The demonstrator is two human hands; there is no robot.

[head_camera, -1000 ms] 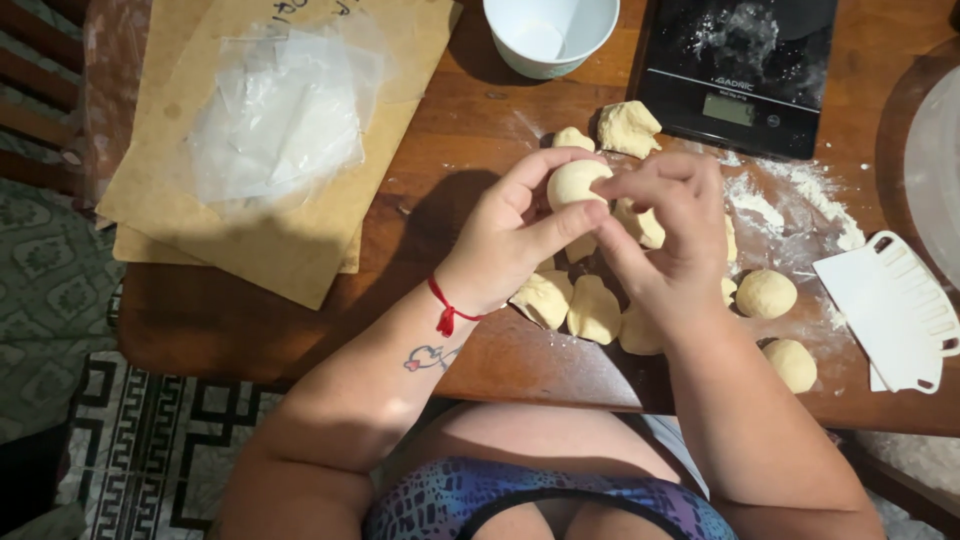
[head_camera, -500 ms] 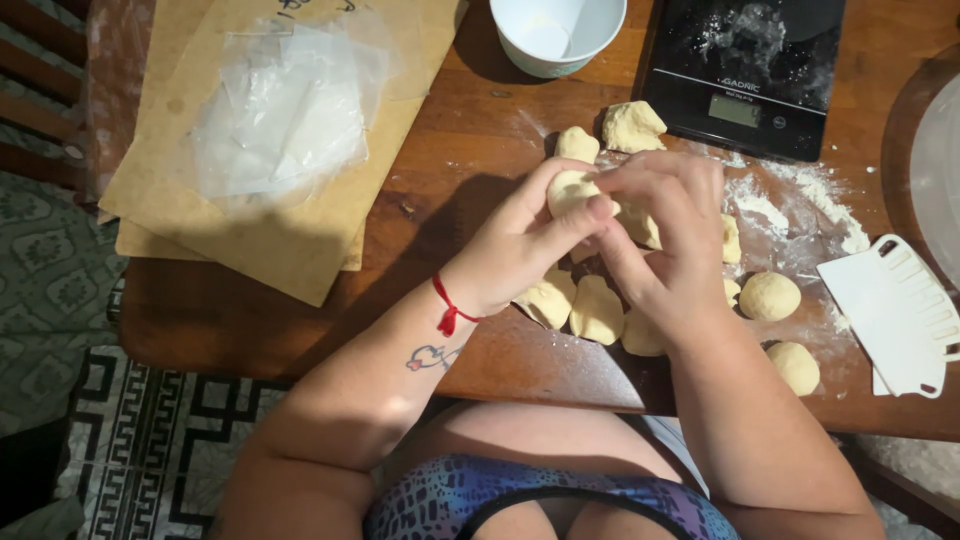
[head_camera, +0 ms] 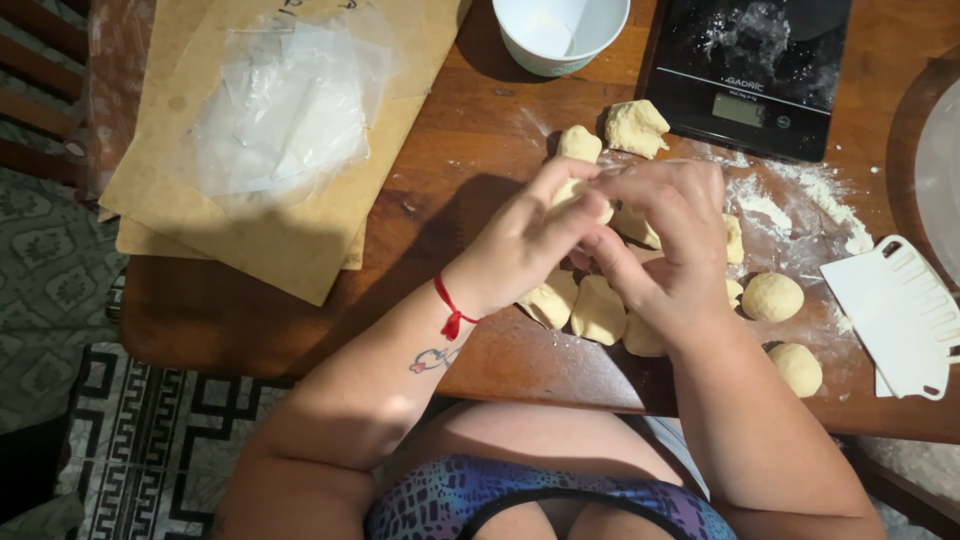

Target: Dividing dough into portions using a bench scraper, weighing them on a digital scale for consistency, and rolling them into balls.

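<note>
Both hands have closed tighter over the dough since a moment ago, hiding most of it. Wooden table (head_camera: 300,320) first: two rolled balls (head_camera: 772,296) sit done at right, rough pieces (head_camera: 598,310) wait underneath. Left hand (head_camera: 520,245) and right hand (head_camera: 665,250) curl round one dough piece (head_camera: 568,190), held above the table, mid-shaping.

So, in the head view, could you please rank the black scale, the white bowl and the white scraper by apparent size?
1. black scale, cut off at the top
2. white scraper
3. white bowl, also cropped, so its place against the scraper is unsure
</note>
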